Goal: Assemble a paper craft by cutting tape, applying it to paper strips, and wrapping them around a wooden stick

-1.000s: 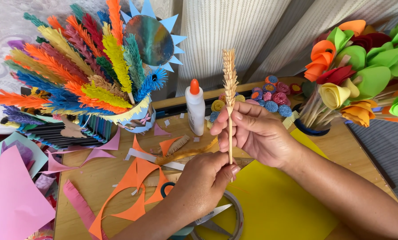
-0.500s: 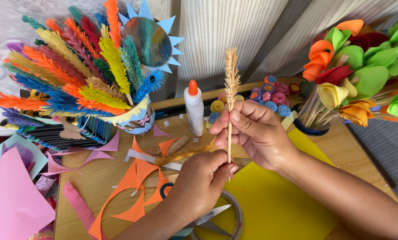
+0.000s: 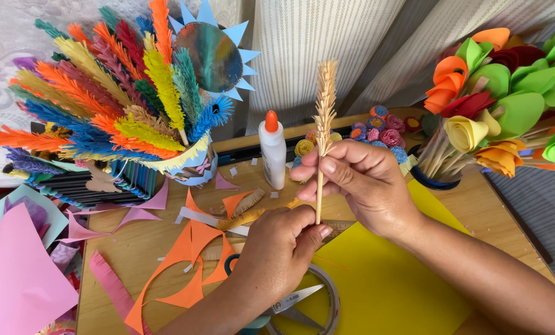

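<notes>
I hold a thin wooden stick upright; its upper part is wrapped in tan fringed paper, like a wheat ear (image 3: pixel 325 105). My right hand (image 3: pixel 359 186) pinches the stick just below the fringe. My left hand (image 3: pixel 282 245) grips the stick's lower end with fingertips. Under my left hand lie scissors (image 3: pixel 290 304) inside a tape ring (image 3: pixel 327 298), on a yellow paper sheet (image 3: pixel 389 279).
A white glue bottle with orange cap (image 3: pixel 272 152) stands behind. At left a holder of colourful fringed paper feathers (image 3: pixel 122 111); at right a bunch of rolled paper flowers (image 3: pixel 507 105). Orange scraps (image 3: pixel 190 248), pink paper (image 3: pixel 17 273), small rolled paper coils (image 3: pixel 376 130) lie on the wooden table (image 3: pixel 134 248).
Both hands have shifted slightly on the stick, which stays upright in about the same place.
</notes>
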